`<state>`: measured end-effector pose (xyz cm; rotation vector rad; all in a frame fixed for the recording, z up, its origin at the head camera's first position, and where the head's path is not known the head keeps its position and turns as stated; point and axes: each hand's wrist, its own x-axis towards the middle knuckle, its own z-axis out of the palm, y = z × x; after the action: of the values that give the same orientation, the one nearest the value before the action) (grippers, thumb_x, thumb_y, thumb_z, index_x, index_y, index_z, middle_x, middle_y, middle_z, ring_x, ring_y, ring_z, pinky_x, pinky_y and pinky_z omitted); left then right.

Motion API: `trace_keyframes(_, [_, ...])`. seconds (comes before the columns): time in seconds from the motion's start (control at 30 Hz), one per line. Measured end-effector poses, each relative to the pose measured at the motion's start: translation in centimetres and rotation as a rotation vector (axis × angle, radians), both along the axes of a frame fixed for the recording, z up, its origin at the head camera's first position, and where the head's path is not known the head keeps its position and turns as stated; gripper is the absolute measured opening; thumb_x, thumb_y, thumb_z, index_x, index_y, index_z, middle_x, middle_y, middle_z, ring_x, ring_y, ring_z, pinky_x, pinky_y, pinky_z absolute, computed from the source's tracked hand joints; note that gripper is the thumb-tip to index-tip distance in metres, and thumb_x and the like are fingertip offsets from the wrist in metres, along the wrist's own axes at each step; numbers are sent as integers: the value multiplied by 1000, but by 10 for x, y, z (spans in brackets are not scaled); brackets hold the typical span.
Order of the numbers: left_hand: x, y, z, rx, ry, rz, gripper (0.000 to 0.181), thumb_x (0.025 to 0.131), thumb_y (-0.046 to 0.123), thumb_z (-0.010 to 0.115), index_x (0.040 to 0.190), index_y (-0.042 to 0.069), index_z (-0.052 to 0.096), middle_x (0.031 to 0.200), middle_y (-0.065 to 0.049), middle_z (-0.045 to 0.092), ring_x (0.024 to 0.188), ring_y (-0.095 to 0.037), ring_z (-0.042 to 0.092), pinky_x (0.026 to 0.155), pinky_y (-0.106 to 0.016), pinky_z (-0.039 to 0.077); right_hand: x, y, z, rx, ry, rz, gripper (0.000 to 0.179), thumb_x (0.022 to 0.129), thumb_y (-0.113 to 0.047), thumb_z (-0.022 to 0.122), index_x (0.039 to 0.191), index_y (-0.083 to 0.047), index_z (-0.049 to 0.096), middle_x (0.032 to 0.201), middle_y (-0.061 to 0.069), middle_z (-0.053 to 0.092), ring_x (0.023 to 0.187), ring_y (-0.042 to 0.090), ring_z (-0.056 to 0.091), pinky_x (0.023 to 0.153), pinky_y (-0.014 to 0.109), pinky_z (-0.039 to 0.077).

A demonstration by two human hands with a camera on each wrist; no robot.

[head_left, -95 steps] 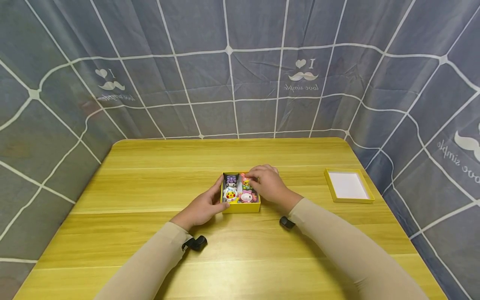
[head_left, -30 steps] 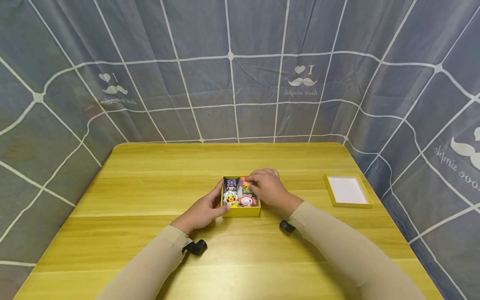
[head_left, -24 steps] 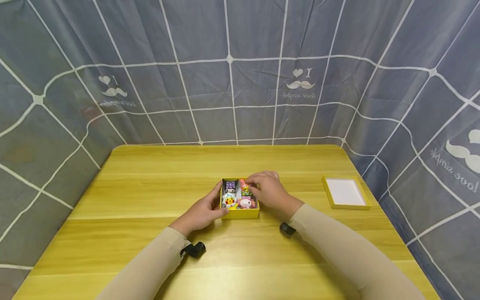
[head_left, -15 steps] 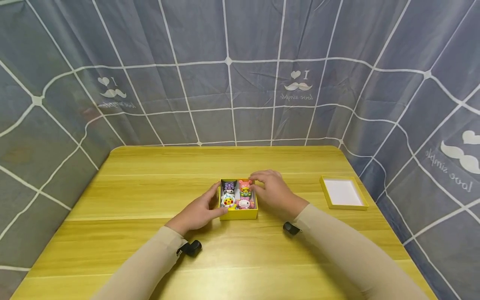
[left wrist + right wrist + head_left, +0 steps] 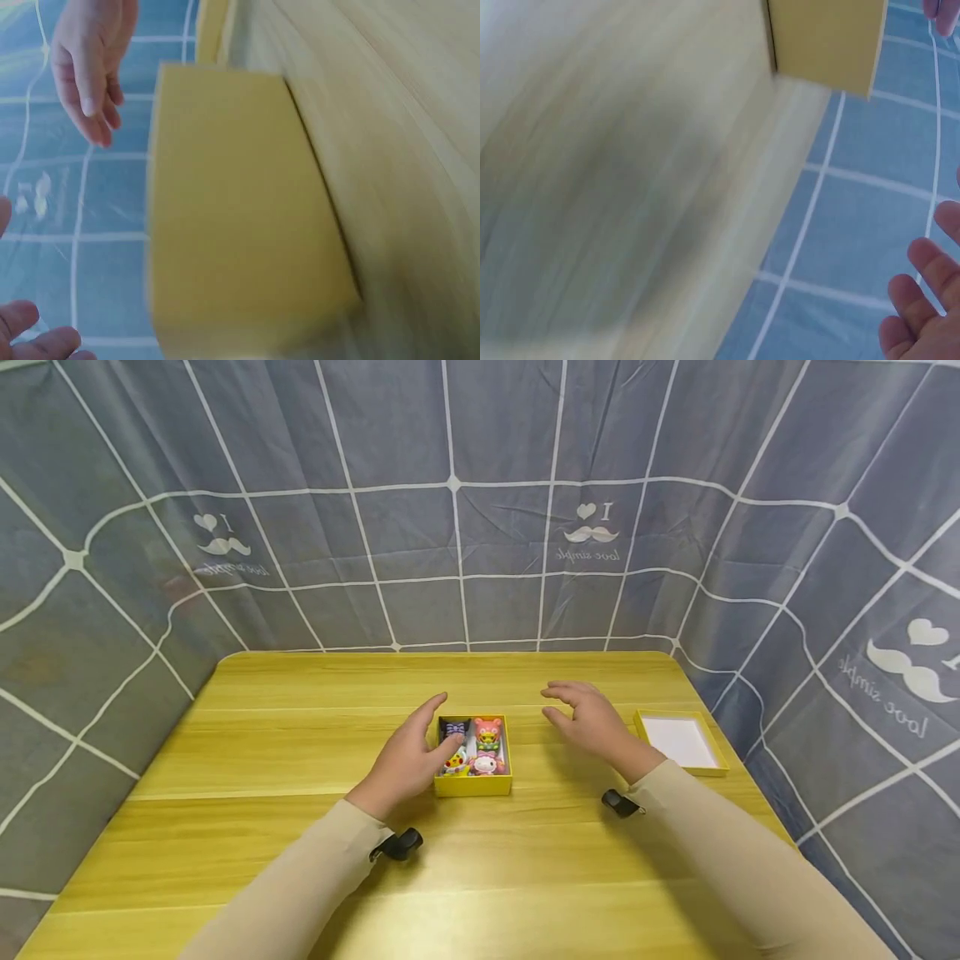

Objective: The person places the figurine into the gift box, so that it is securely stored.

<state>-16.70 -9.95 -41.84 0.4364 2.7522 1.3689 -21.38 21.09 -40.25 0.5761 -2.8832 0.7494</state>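
Note:
A yellow box stands on the table with several small toy figures in it. One is a pink-hooded figure at its back right, in front of it a white-faced figure with a pink bow. The black-and-purple figure and the yellow-faced figure on the left are partly hidden by my left thumb. My left hand hovers at the box's left side, fingers extended, holding nothing. Right of the box, my right hand is raised above the table, its fingers loosely spread and holding nothing.
The yellow lid lies to the right, its white inside facing up, partly behind my right wrist. A grey-blue curtain with white lines surrounds the far side and both sides of the wooden table.
My right hand has let go of the pink-hooded figure, which stays in the box, and moved right and up. My left hand has come off the box and lifted slightly.

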Motion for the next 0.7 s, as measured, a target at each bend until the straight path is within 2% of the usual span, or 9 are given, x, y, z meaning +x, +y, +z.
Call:
trace_keyframes(0.07, [2,12,5,8,14,-19,76,105,44,63,168,21,27,173,-6,32,149,-38,47,124,-60,36,0,11,4,6,-18,-25,44,107,-27,63,144,-4,64,157,18,54,147,44,46,121,62,37])
trace_keyframes(0.13, [3,25,9,10,29,-44,77,105,44,64,168,20,27,172,-6,33,144,-38,53,122,-58,39,0,23,7,20,-38,-52,46,108,-27,61,147,-4,61,160,18,50,149,45,43,122,63,35])
trace_keyframes(0.27, [5,53,14,-2,71,-103,79,104,45,65,169,19,26,173,-7,31,139,-37,56,122,-56,39,2,45,13,40,-79,-101,50,110,-28,57,153,-4,54,165,20,42,153,47,36,124,65,30])
trace_keyframes(0.3, [5,60,15,-7,82,-119,80,104,45,64,169,19,26,173,-7,30,146,-36,50,124,-56,36,2,51,14,42,-90,-109,51,110,-28,57,155,-4,52,166,21,40,153,48,34,124,65,29])
trace_keyframes(0.37, [6,74,17,-10,96,-156,80,104,47,63,169,21,25,174,-5,29,150,-35,46,125,-55,36,3,62,16,43,-116,-126,53,111,-28,55,158,-4,48,169,22,35,155,50,31,124,67,27])
trace_keyframes(0.5, [9,104,18,12,85,-237,79,104,52,60,169,28,22,174,1,29,154,-28,43,124,-52,38,5,86,14,45,-174,-163,59,112,-31,53,162,-4,39,172,24,26,156,52,25,123,69,27])
trace_keyframes(0.6, [11,127,18,33,51,-289,79,104,55,59,169,31,21,174,3,28,137,-27,60,122,-50,42,9,104,11,55,-216,-194,63,112,-34,52,165,-4,34,173,26,21,157,53,22,122,71,27])
trace_keyframes(0.7, [13,149,16,58,5,-321,78,104,53,59,169,32,21,174,3,29,133,-26,63,121,-48,43,14,122,8,73,-240,-221,66,112,-37,51,165,-2,31,172,28,19,155,56,22,121,72,27])
